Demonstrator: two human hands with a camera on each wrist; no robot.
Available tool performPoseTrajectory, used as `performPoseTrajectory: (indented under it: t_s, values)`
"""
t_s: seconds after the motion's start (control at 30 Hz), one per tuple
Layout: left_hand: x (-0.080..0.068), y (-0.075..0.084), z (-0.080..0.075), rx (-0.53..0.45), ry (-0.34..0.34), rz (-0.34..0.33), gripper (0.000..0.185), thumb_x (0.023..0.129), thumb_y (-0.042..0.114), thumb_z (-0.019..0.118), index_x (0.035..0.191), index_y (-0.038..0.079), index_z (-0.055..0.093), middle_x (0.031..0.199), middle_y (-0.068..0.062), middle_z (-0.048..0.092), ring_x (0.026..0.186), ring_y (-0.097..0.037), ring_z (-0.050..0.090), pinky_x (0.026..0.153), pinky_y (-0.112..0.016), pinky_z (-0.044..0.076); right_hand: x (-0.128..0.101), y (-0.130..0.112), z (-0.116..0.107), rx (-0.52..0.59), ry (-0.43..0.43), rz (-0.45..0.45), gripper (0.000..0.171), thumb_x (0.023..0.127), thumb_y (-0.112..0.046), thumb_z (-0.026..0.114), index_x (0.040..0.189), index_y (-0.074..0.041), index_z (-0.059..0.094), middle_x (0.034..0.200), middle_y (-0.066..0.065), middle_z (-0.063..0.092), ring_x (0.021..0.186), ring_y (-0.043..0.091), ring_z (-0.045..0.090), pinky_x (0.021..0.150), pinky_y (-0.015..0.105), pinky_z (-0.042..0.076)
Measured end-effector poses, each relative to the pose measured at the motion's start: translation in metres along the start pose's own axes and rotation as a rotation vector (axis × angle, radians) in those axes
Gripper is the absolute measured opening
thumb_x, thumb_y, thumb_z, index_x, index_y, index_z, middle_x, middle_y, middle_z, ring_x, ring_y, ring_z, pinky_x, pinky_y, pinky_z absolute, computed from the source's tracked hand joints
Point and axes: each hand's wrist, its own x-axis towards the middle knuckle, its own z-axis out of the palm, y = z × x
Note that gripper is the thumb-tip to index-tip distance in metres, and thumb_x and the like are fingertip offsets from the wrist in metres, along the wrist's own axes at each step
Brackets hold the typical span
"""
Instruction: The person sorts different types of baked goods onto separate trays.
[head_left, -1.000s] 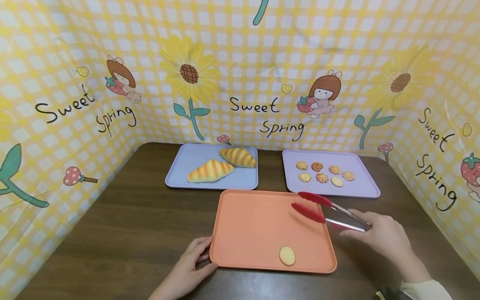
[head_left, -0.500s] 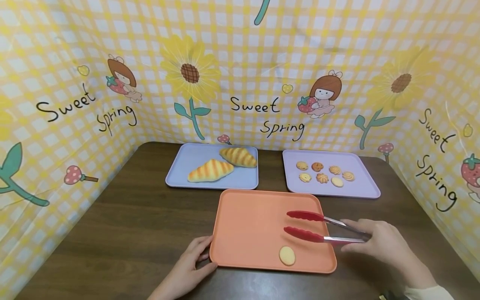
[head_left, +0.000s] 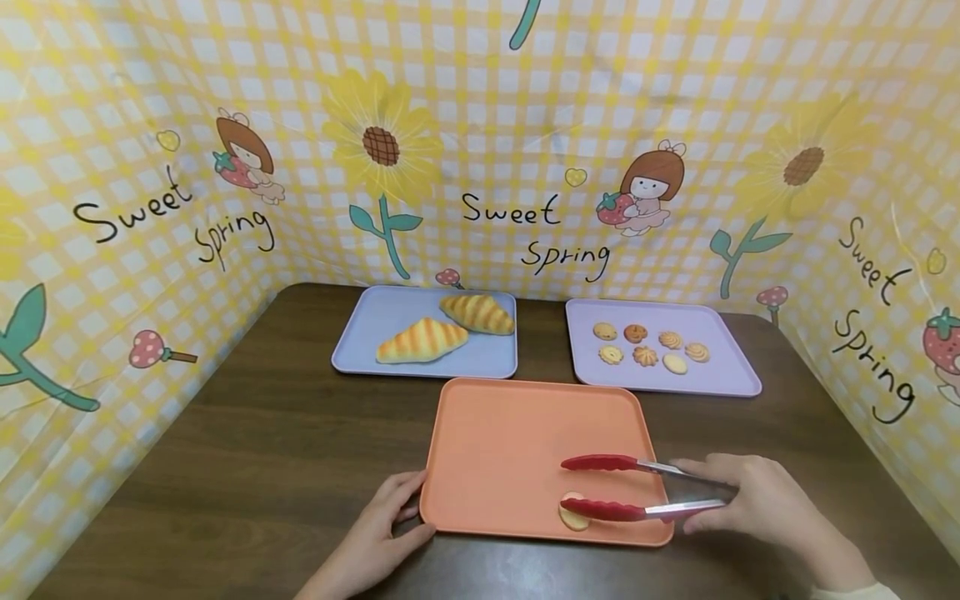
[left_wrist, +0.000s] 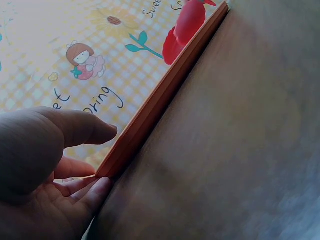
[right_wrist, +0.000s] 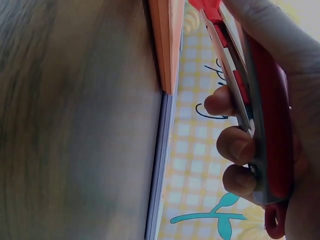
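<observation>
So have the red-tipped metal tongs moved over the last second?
Yes. The red-tipped metal tongs came toward the orange tray's near edge, now straddling the pale round cookie.

On the worktop (head_left: 247, 450), the near tray (head_left: 502, 450) lies in the middle with a cookie (head_left: 572, 518) at its near right. Far left sits a tray (head_left: 375, 321) bearing two croissants (head_left: 422, 340); far right, a tray (head_left: 720, 367) bearing seven cookies (head_left: 645, 356). Tongs (head_left: 637, 487) reach over the near tray from the right.
</observation>
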Motion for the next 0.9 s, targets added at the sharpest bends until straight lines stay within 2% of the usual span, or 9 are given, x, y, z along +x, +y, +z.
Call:
performPoseTrajectory:
  t_s: [0.33, 0.47, 0.7, 0.9]
  values:
    - [-0.0012, -0.0017, 0.0019, 0.004, 0.021, 0.07, 0.061, 0.092, 0.008, 0.071, 0.14, -0.017, 0.042, 0.132, -0.027, 0.046, 0.12, -0.017, 0.053, 0.096, -0.025, 0.052, -0.0067, 0.0027, 0.0014, 0.008, -0.002, -0.058, 0.067, 0.053, -0.062, 0.089, 0.112, -0.032, 0.077, 0.08, -0.023, 0.055, 0.068, -0.002, 0.047, 0.052, 0.02, 0.039]
    - [-0.0011, -0.001, 0.0016, -0.004, 0.019, 0.057, 0.061, 0.092, 0.008, 0.071, 0.14, -0.017, 0.042, 0.133, -0.026, 0.046, 0.121, -0.017, 0.052, 0.097, -0.025, 0.051, -0.0078, 0.0016, 0.001, 0.015, -0.014, -0.045, 0.067, 0.054, -0.061, 0.089, 0.112, -0.031, 0.077, 0.08, -0.023, 0.053, 0.067, -0.002, 0.046, 0.051, 0.02, 0.038]
    - [-0.0006, 0.0, 0.0005, 0.005, 0.01, 0.032, 0.062, 0.093, 0.01, 0.071, 0.141, -0.017, 0.041, 0.134, -0.026, 0.045, 0.121, -0.021, 0.052, 0.098, -0.029, 0.051, -0.0035, -0.0022, 0.0039, -0.014, 0.0, 0.033, 0.066, 0.054, -0.063, 0.088, 0.11, -0.028, 0.078, 0.077, -0.023, 0.051, 0.067, -0.002, 0.045, 0.052, 0.022, 0.04]
    - [-0.0001, -0.0001, -0.0002, 0.003, -0.005, 0.01, 0.063, 0.093, 0.011, 0.071, 0.142, -0.017, 0.04, 0.135, -0.025, 0.045, 0.122, -0.025, 0.051, 0.099, -0.031, 0.051, -0.0038, -0.0033, 0.0057, 0.007, -0.019, 0.002, 0.067, 0.055, -0.063, 0.088, 0.112, -0.03, 0.077, 0.079, -0.022, 0.053, 0.067, -0.002, 0.044, 0.052, 0.021, 0.039]
